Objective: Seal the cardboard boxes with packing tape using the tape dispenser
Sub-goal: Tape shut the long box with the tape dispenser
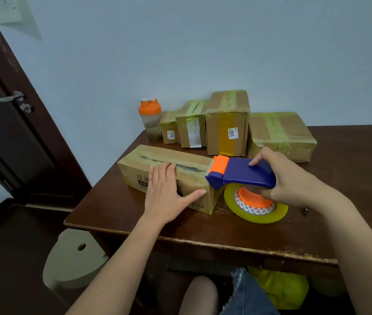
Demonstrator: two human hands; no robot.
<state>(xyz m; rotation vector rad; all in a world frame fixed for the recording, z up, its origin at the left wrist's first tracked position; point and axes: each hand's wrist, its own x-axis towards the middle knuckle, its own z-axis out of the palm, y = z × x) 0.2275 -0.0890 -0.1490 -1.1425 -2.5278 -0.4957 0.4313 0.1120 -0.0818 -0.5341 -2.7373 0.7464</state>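
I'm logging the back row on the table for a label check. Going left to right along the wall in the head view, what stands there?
Shaker bottle → small box → box with a clear tape strip → tall box with a yellow tape band → wide flat box.

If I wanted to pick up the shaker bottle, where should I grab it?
Probably round the clear body of the bottle, below the orange lid, coming from its left: it stands upright, and a box crowds its right side.

A home room: dark wooden door [10,123], table [203,223], shaker bottle [150,118].
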